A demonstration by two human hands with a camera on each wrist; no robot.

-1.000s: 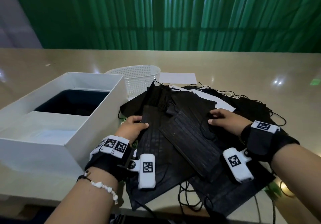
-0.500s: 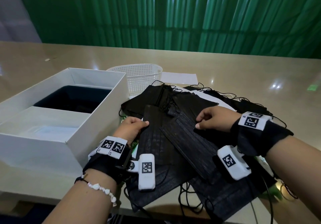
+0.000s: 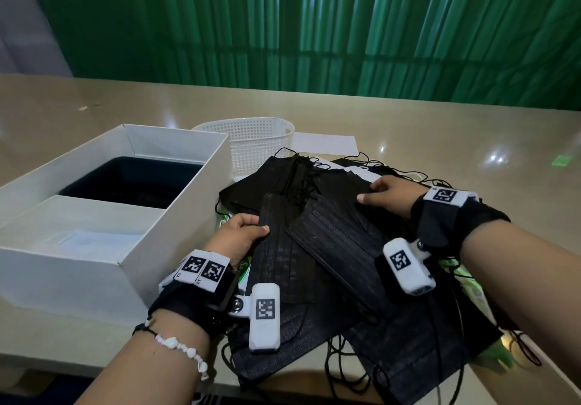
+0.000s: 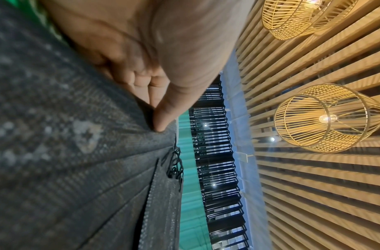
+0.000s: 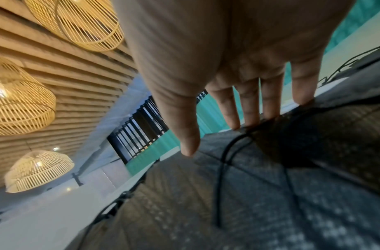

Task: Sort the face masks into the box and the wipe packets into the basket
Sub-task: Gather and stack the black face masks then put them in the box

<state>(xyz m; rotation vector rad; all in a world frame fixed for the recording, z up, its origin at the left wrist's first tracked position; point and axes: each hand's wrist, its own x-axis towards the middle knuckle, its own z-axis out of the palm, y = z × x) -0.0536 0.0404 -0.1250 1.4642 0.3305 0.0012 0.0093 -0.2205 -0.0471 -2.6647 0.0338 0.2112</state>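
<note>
A heap of black face masks (image 3: 339,247) with loose ear loops covers the near table. My left hand (image 3: 254,227) pinches the left edge of one long black mask (image 3: 283,266), thumb on top; the left wrist view shows the thumb (image 4: 161,125) pressed on the fabric with the fingers curled behind. At the back of the heap my right hand (image 3: 374,192) lies with straight fingers (image 5: 251,118) touching the masks. Green-and-white wipe packets peek out under my left wrist (image 3: 243,271) and at the right edge (image 3: 471,288). The white box (image 3: 176,203) and white mesh basket (image 3: 251,146) stand to the left.
The box has a dark far compartment (image 3: 132,181) and a white near one. A white sheet (image 3: 323,142) lies behind the basket. The table's front edge runs just below the heap, with masks hanging over it. Bare tabletop stretches to the right and back.
My right hand has moved away from me toward the far side of the heap, its fingers now straighter. My left hand keeps its hold at the same spot.
</note>
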